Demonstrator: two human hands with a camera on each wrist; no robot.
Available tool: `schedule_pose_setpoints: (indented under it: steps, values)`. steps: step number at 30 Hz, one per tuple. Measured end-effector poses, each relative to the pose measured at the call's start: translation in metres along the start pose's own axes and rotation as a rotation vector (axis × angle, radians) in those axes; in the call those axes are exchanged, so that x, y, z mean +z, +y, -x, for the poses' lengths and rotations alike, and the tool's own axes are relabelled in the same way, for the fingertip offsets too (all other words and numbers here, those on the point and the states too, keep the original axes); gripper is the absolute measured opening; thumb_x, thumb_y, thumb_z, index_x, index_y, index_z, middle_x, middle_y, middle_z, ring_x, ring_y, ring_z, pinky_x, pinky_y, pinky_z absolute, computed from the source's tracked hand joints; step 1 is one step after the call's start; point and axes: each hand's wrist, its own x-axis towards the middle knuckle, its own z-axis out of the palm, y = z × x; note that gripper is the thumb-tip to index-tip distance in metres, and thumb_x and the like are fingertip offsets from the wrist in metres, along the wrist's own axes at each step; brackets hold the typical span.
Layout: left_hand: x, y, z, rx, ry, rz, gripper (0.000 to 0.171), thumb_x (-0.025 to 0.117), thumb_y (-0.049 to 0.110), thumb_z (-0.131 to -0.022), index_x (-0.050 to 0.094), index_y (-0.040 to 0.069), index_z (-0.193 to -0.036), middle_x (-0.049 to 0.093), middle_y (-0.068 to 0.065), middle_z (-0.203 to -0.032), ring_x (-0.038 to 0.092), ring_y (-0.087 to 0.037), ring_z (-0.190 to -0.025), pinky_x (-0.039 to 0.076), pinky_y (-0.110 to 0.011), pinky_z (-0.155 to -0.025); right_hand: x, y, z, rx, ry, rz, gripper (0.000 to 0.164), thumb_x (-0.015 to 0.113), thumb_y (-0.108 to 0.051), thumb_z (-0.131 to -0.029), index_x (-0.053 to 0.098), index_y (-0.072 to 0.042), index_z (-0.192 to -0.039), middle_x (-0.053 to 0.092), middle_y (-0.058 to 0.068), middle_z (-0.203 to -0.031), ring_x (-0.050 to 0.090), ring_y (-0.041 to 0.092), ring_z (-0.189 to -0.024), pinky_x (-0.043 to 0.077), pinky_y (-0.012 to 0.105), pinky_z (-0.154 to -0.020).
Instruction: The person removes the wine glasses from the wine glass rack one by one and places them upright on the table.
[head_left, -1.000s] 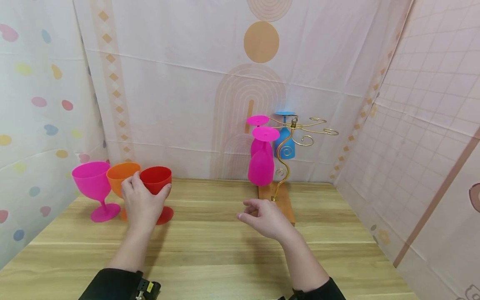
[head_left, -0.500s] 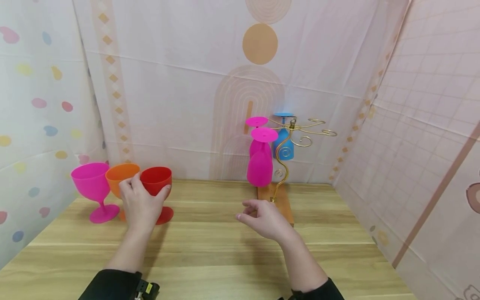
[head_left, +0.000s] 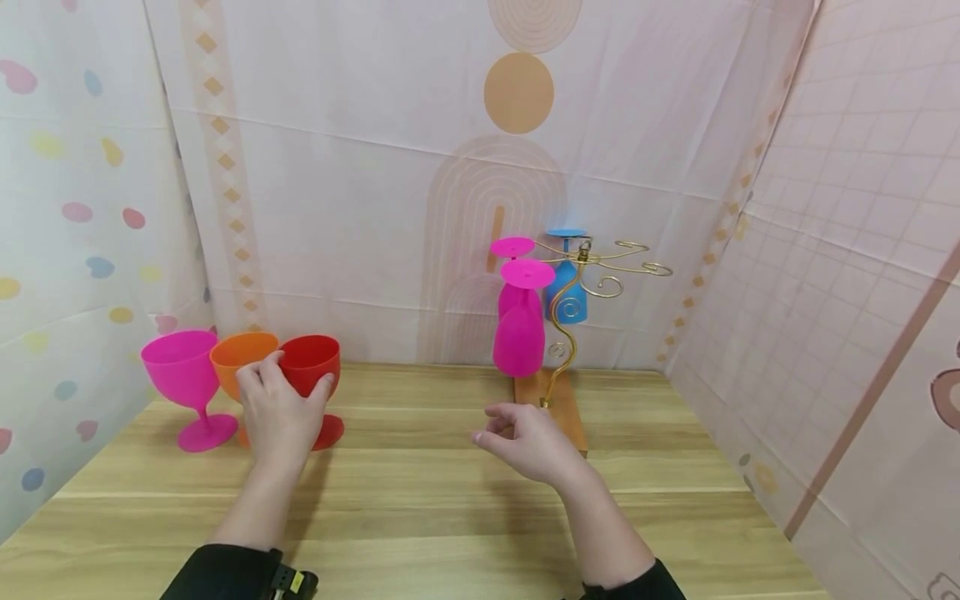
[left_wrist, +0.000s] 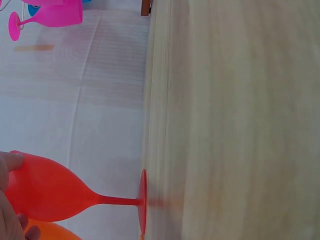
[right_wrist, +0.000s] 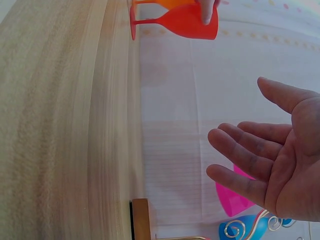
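At the left of the table my left hand [head_left: 281,417] holds a red goblet [head_left: 309,363] by its bowl, thumb and fingers on either side near the rim. The red goblet [left_wrist: 55,190] stands upright, its round foot at the tabletop. An orange goblet [head_left: 238,357] is next to it, partly hidden by the hand, and a pink goblet [head_left: 182,371] stands farther left. My right hand [head_left: 532,442] hovers over the table in front of a gold wire rack [head_left: 564,333]. In the right wrist view the right hand [right_wrist: 295,165] has its fingers spread, holding nothing.
Upside down on the rack hang two pink goblets, the nearer pink goblet [head_left: 519,343] overlapping the other, and a blue goblet [head_left: 572,304]. Bare wire loops [head_left: 645,258] stick out rightward. The rack's wooden base [head_left: 568,417] sits near the back curtain [head_left: 360,233].
Things sit slightly lower in the head view, as if the head tilted up a little. Both hands and the goblets otherwise stay practically still.
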Motion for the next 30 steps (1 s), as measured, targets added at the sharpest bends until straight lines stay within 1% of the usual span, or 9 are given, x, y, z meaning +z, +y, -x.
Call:
schedule_pose_setpoints:
  steps: [6,9,15,18,23,27,30]
  values:
    - [0.000,0.000,-0.001,-0.002,0.003,0.001,0.076,0.074,0.029,-0.092,0.036,0.001,-0.151,0.035,-0.025,-0.141,0.039,-0.042,-0.132,0.049,-0.065,-0.093,0.000,0.001,0.000,-0.001,0.003,0.009,0.056,0.072,-0.043,-0.094,0.065,-0.003,-0.133,0.072,-0.006,-0.103,0.068,0.012,-0.097,0.057,0.036,-0.084]
    - [0.000,0.000,-0.001,0.008,0.010,-0.012,0.076,0.074,0.031,-0.091,0.036,0.001,-0.151,0.036,-0.026,-0.140,0.040,-0.043,-0.130,0.047,-0.065,-0.093,0.000,0.001,0.000,0.001,0.005,0.006,0.056,0.072,-0.043,-0.094,0.065,-0.004,-0.133,0.072,-0.006,-0.103,0.068,0.012,-0.097,0.057,0.035,-0.084]
    - [-0.001,0.002,0.000,0.035,0.044,-0.036,0.076,0.074,0.034,-0.090,0.037,0.001,-0.149,0.038,-0.026,-0.139,0.041,-0.043,-0.127,0.043,-0.064,-0.091,0.001,0.001,0.000,-0.002,0.005,0.006,0.056,0.072,-0.043,-0.094,0.065,-0.004,-0.133,0.072,-0.007,-0.102,0.068,0.011,-0.095,0.057,0.035,-0.083]
    - [-0.002,0.005,0.002,0.070,0.069,-0.033,0.074,0.074,0.034,-0.090,0.039,0.002,-0.147,0.040,-0.025,-0.136,0.042,-0.042,-0.125,0.044,-0.063,-0.090,0.001,0.001,0.000,-0.003,0.006,0.005,0.056,0.072,-0.043,-0.094,0.065,-0.004,-0.133,0.072,-0.007,-0.102,0.068,0.011,-0.095,0.057,0.035,-0.083]
    - [-0.003,0.012,0.007,0.164,0.099,-0.011,0.068,0.076,0.031,-0.089,0.045,0.002,-0.141,0.045,-0.024,-0.130,0.044,-0.040,-0.121,0.044,-0.062,-0.089,0.001,0.000,0.000,-0.003,0.013,0.000,0.055,0.072,-0.043,-0.094,0.065,-0.005,-0.133,0.071,-0.007,-0.102,0.067,0.011,-0.095,0.057,0.035,-0.083]
    - [-0.004,0.020,0.009,0.235,0.126,0.019,0.061,0.078,0.028,-0.088,0.050,0.001,-0.135,0.049,-0.024,-0.124,0.046,-0.041,-0.117,0.042,-0.061,-0.089,0.000,-0.001,0.000,-0.027,0.031,-0.007,0.051,0.072,-0.039,-0.095,0.065,-0.006,-0.133,0.070,-0.008,-0.101,0.068,0.013,-0.091,0.057,0.033,-0.078]
    - [-0.005,0.027,0.011,0.270,0.135,0.041,0.056,0.078,0.027,-0.088,0.054,0.000,-0.131,0.051,-0.024,-0.122,0.047,-0.041,-0.115,0.043,-0.061,-0.089,-0.001,-0.002,0.001,-0.055,0.045,-0.027,0.048,0.071,-0.037,-0.096,0.065,-0.006,-0.133,0.070,-0.007,-0.101,0.069,0.014,-0.087,0.057,0.032,-0.073]
